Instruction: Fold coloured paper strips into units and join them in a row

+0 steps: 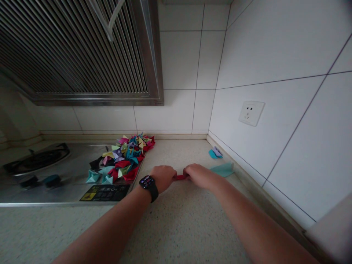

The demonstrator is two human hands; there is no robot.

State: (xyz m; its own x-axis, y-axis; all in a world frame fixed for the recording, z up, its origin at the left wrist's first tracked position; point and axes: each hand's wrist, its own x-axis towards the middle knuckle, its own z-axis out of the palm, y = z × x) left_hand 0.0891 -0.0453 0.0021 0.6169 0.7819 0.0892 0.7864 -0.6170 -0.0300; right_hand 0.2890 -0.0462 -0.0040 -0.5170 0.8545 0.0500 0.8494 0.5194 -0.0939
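Between my two hands, just above or on the speckled countertop (176, 223), is a small piece of folded red paper (180, 177). My left hand (164, 177), with a black smartwatch (149, 186) on its wrist, is closed on the paper's left end. The right end is pinched by my right hand (196, 175). My fingers cover most of the paper, so its full shape is hidden. Beside my right hand lies a light teal sheet of paper (223, 169). Farther back are small folded blue and purple papers (215, 152).
A pile of colourful folded-paper pieces (121, 158) sits at the right of the gas stove (66, 190), partly on the counter. The range hood (99, 99) hangs above. Tiled walls meet at the back right corner, with a socket (251, 113) on the right wall.
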